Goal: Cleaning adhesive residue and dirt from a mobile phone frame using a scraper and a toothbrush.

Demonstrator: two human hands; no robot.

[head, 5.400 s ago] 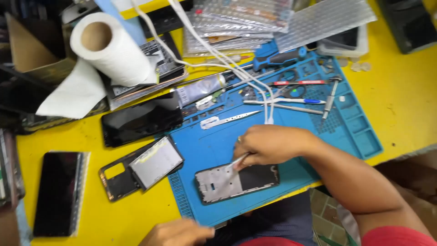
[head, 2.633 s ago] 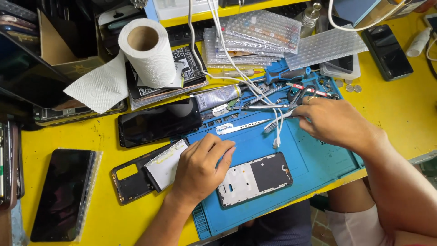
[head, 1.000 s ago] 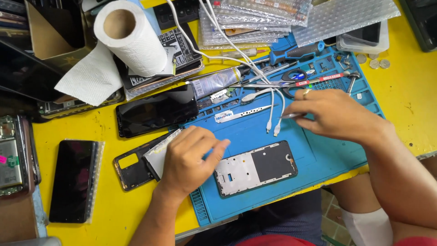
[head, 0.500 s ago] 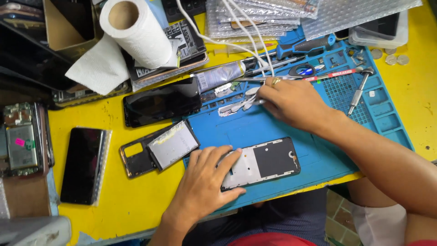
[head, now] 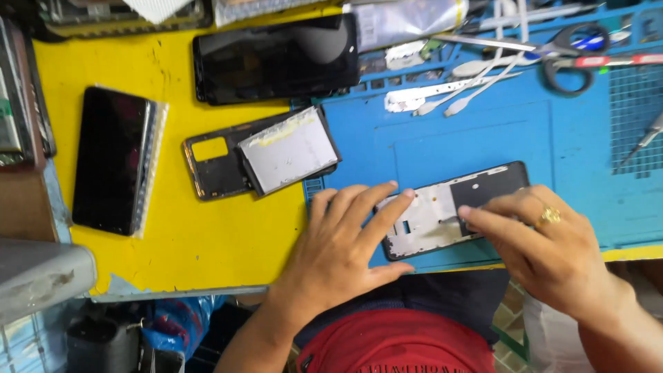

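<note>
The opened phone frame (head: pixel 452 207), a dark rectangular shell with a pale metal inner plate, lies near the near edge of the blue rubber work mat (head: pixel 566 148), which covers the right part of the yellow tabletop (head: pixel 173 235). The left hand (head: pixel 338 252) lies flat with fingers spread wide, its fingertips pressing the left end of the frame, gripping nothing. The right hand (head: pixel 545 245), with a gold ring on one finger, rests over the frame's right end, fingers drawn narrow together with the tips on the inner plate; whether they pinch something small I cannot tell. To the left, a black back cover (head: pixel 214 162) lies on the yellow top with a grey rectangular battery (head: pixel 290 148) resting across it. Farther off lies a dark glossy phone screen (head: pixel 276 59), and at far right, black-handled scissors (head: pixel 570 59) beside white cable ends (head: pixel 463 103).
</note>
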